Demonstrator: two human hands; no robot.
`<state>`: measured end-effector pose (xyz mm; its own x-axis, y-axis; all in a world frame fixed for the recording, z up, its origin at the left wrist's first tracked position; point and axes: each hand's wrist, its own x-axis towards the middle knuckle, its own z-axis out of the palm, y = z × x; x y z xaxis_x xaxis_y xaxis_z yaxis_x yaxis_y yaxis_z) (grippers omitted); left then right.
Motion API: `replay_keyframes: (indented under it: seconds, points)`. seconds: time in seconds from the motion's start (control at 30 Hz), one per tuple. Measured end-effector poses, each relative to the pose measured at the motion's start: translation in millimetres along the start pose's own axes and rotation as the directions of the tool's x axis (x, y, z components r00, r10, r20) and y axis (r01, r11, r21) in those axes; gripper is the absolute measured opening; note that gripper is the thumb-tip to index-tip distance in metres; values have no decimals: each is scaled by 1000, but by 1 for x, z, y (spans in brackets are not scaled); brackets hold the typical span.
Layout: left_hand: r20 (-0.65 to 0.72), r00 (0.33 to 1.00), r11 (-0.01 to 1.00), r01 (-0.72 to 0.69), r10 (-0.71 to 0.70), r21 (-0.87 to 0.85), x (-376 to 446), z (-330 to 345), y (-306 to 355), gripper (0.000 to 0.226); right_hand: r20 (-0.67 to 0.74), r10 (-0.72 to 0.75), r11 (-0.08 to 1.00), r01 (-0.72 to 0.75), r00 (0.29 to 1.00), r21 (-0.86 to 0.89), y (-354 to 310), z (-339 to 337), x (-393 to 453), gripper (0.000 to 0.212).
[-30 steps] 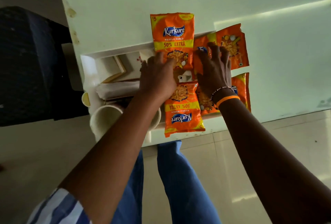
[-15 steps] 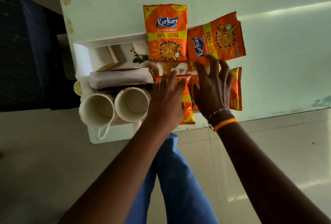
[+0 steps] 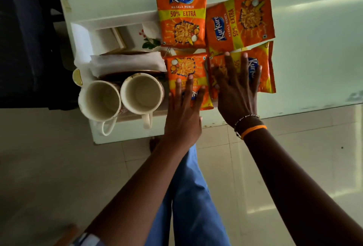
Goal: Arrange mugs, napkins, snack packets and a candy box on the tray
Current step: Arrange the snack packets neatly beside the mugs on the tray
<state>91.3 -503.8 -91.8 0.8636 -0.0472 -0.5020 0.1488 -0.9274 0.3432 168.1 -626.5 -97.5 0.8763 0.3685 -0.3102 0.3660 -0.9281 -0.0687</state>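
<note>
Blue trousers (image 3: 188, 196) are seen lowest in the view, above a pale tiled floor (image 3: 294, 157). Two bare arms are stretched out from there to a white table (image 3: 304, 59).

The left hand (image 3: 183, 116) is laid flat, fingers spread wide, on the near left snack packet (image 3: 187, 72). Nothing is gripped by it; the packet is only pressed from above. The right hand (image 3: 236, 92) is also laid flat and open, on the near right snack packet (image 3: 255, 68). An orange band (image 3: 253, 130) and a bead bracelet (image 3: 246, 118) are worn on the right wrist.

Two cream mugs (image 3: 99, 101) (image 3: 141, 93) are stood side by side on the white tray (image 3: 117, 19), at its near left end, just beside the left hand. Their handles are pointed toward the person. The mugs are empty.

Just behind the mugs, folded white napkins (image 3: 125, 63) are laid across the tray. Farther back on the tray a pale box (image 3: 110, 39) is seen; it cannot be told if it is the candy box.

Two more orange packets are placed farthest away. The far left packet (image 3: 181, 9) is set straight and the far right packet (image 3: 240, 16) is tilted. The four packets are laid close together in a square, over the right end of the tray
</note>
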Motion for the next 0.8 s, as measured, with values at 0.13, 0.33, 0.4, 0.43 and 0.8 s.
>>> replay_keyframes:
  seconds: [0.13, 0.33, 0.4, 0.43, 0.8]
  points:
    - [-9, 1000, 1000, -11, 11, 0, -2, 0, 5, 80, -27, -13, 999, 14, 1000, 32, -1, -4, -6, 56]
    - [-262, 954, 931, 43, -146, -362, -55, -7, 5, 56, -208, 333, 903, -248, 920, 350, -8, -1, -49, 34]
    - [-250, 901, 837, 186, -354, -515, -81, 0, -3, 37, -188, 391, 855, -280, 901, 436, -12, 6, -63, 25]
    - [-185, 861, 736, 272, -474, -620, -92, 5, -9, 26, -165, 428, 802, -289, 889, 523, -16, 9, -68, 24]
    - [417, 548, -492, 11, -725, -871, -94, -8, -153, 24, 403, 676, -239, -334, 617, 912, -21, 20, -32, 45]
